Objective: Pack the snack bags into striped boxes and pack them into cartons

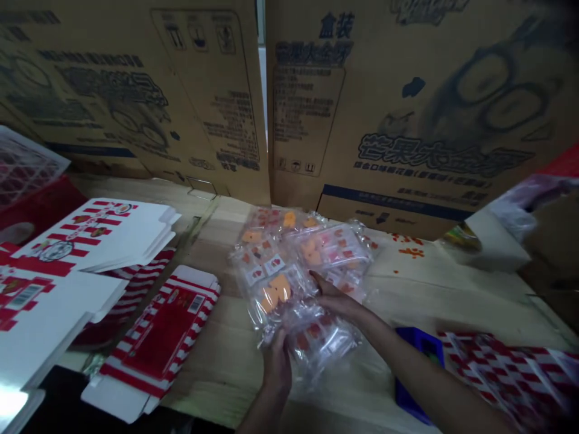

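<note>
Several clear plastic bags lie in an overlapping pile on the wooden table. Orange shaped pieces and small printed cards show through them. At the near edge of the front-left bag, my left hand is closed on the plastic. My right hand reaches in from the right, its fingers closed at that bag's right side, between it and the other bags. Crinkled plastic partly hides the fingertips of both hands. Another clear bag lies beneath and between my hands.
Flat red-and-white cartons and stacked white-and-red card sheets lie left. Large printed cardboard boxes stand along the back. To the right are a blue tray, striped red-and-white packets and scattered orange bits.
</note>
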Action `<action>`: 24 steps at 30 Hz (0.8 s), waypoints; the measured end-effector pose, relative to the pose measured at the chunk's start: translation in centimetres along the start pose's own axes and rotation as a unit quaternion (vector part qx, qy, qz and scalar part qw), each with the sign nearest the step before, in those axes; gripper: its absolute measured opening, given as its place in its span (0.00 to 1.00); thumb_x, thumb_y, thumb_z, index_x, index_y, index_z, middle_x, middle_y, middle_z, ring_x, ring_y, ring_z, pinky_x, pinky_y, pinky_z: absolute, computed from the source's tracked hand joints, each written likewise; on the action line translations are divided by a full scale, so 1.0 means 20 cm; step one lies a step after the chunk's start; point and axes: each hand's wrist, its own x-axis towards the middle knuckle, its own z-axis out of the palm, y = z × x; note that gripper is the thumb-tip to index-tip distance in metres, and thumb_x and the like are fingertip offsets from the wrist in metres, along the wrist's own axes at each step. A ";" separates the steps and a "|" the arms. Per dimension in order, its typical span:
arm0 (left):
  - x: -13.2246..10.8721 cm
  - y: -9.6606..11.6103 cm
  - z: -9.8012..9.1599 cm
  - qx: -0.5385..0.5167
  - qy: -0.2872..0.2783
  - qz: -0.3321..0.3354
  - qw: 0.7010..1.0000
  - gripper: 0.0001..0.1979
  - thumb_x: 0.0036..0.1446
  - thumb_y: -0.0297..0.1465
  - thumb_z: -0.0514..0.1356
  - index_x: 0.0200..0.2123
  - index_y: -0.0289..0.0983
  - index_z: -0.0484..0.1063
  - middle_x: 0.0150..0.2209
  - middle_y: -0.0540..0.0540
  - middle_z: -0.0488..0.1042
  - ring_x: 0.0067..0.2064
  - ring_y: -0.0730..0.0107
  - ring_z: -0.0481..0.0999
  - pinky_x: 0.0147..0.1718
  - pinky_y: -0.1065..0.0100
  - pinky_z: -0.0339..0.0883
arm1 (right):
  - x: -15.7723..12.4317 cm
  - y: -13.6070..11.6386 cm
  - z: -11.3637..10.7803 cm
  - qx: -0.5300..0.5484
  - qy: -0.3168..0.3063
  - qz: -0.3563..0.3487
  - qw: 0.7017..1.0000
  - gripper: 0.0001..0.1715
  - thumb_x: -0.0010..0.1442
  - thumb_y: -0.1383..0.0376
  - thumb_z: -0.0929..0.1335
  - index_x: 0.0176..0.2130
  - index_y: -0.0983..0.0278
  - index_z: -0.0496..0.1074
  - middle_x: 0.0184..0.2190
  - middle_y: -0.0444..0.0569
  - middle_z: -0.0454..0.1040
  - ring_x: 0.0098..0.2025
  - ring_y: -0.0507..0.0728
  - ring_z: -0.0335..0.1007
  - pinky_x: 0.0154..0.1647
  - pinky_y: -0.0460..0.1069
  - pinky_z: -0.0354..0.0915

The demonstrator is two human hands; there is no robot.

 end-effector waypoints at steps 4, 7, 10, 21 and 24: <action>0.00 -0.02 -0.16 -0.027 -0.009 0.088 0.996 0.15 0.44 0.31 0.68 0.39 0.39 0.75 0.42 0.46 0.79 0.51 0.56 0.75 0.51 0.62 0.68 | 0.02 0.04 -0.06 -0.015 -0.019 -0.028 0.999 0.52 0.44 0.61 0.75 0.65 0.62 0.58 0.64 0.54 0.60 0.64 0.67 0.57 0.62 0.60 0.58; 0.00 0.01 -0.34 -0.029 0.005 0.058 0.998 0.18 0.45 0.33 0.68 0.42 0.39 0.74 0.42 0.44 0.80 0.49 0.57 0.77 0.49 0.60 0.70 | 0.00 0.05 -0.12 -0.025 -0.027 -0.050 0.998 0.46 0.45 0.61 0.74 0.62 0.62 0.63 0.61 0.53 0.65 0.62 0.67 0.61 0.61 0.60 0.60; -0.02 0.03 -0.51 0.020 -0.006 -0.046 0.999 0.17 0.45 0.35 0.68 0.39 0.33 0.73 0.37 0.37 0.80 0.42 0.53 0.80 0.46 0.56 0.71 | -0.03 0.04 -0.19 -0.066 -0.019 -0.050 0.996 0.48 0.44 0.60 0.73 0.62 0.64 0.62 0.64 0.56 0.60 0.64 0.68 0.57 0.62 0.59 0.57; -0.21 0.01 -0.22 -0.032 -0.201 -0.078 0.976 0.28 0.51 0.38 0.68 0.54 0.41 0.64 0.41 0.42 0.76 0.40 0.54 0.80 0.45 0.51 0.71 | -0.39 -0.09 -0.02 -0.520 0.110 -0.228 0.816 0.57 0.43 0.59 0.74 0.67 0.68 0.53 0.52 0.62 0.68 0.52 0.71 0.63 0.52 0.60 0.62; -0.16 -0.02 -0.15 -0.064 -0.222 -0.145 0.962 0.27 0.57 0.52 0.57 0.49 0.37 0.68 0.35 0.40 0.77 0.35 0.56 0.79 0.40 0.51 0.72 | -0.52 0.01 0.17 -0.605 0.152 -0.276 0.731 0.54 0.47 0.61 0.72 0.67 0.70 0.51 0.51 0.64 0.66 0.51 0.71 0.61 0.51 0.61 0.61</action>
